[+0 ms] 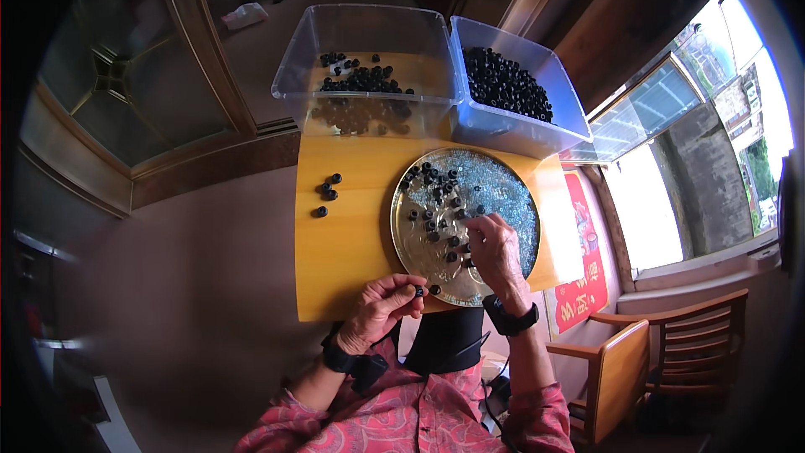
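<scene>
Near the front edge of the table, my left hand [386, 310] pinches a small round black cap-like piece [419, 291] between thumb and fingertips. My right hand [496, 253] reaches over a round metal tray [397, 239], its fingertips pressed together among the pieces; what they hold, if anything, is too small to make out. Many tiny clear-blue pieces [503, 183] cover the tray's far and right side. Several black pieces [432, 225] lie scattered on its left and middle. One more black piece [435, 289] rests by the tray's near rim, close to my left fingertips.
Several black pieces [332, 195] sit on the yellow table [344, 260] left of the tray. Behind it stand a clear plastic bin [293, 59] and a bluish bin [579, 130], both holding black pieces. A wooden chair [616, 369] is at the right, below a window.
</scene>
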Demonstrator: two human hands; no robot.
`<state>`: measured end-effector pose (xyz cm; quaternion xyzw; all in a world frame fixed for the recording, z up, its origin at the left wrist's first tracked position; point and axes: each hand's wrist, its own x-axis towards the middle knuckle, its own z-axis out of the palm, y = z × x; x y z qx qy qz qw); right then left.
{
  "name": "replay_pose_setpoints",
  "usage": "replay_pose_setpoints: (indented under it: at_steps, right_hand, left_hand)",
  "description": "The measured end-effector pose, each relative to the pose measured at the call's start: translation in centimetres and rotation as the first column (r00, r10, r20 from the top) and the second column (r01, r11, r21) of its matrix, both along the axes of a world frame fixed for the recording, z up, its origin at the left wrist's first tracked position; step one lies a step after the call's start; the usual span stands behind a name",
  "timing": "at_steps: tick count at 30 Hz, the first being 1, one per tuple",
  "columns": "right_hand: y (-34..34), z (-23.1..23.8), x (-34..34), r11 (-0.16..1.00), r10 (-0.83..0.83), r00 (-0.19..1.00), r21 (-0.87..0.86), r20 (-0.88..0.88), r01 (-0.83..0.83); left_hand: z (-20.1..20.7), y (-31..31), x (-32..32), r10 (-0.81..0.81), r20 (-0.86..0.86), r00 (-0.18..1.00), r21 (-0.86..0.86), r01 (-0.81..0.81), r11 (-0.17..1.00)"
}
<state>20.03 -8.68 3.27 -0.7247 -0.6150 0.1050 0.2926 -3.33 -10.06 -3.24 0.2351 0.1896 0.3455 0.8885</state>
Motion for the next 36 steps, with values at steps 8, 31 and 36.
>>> replay_pose_setpoints:
  at_steps: [8,31,36]
  right_hand:
    - [1.6,-1.0,-2.4,0.994,0.033,0.988,-0.106,0.153,-0.017]
    - [0.7,-1.8,-2.6,0.996,0.091,0.971,-0.03,0.221,-0.086]
    - [-3.3,1.7,-4.8,0.987,0.018,0.877,-0.13,-0.481,-0.091]
  left_hand:
    - [0.4,0.0,-0.1,0.0,-0.004,1.0,-0.026,0.0,1.0]
    - [0.5,-0.4,-0.2,0.017,-0.023,1.0,-0.015,-0.018,1.0]
    - [0.7,-0.8,-0.5,0.054,-0.026,0.998,-0.058,-0.055,0.997]
